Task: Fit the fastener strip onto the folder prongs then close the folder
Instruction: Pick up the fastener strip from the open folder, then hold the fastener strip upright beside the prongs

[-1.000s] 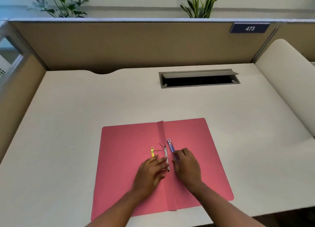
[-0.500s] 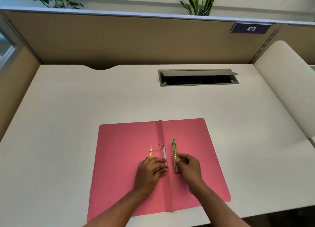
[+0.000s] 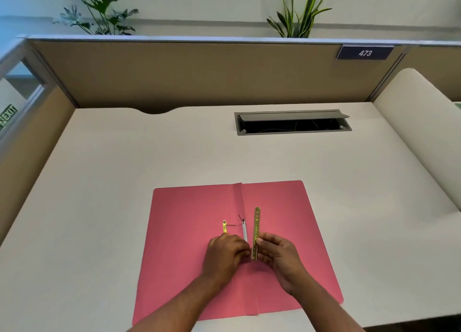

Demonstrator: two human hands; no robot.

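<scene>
On a pale desk [image 3: 124,182] an open pink folder [image 3: 189,244] is laid. The gold fastener strip [image 3: 256,229] is pinched by the right hand [image 3: 279,257] just right of the spine; the near prong is apparently pinched by the left hand [image 3: 225,253]. Fitting is under way; next, strip holes must be aligned over the prongs [image 3: 240,220].

Head-worn view, looking forward and down, desk [image 3: 124,182] close below

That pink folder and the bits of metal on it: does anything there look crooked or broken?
Nothing looks broken. The pink folder lies open and flat. One thin prong lies bent sideways from the spine toward a small gold piece, instead of standing up. The gold fastener strip, pinched by the right hand, is not on the prongs yet.
</scene>
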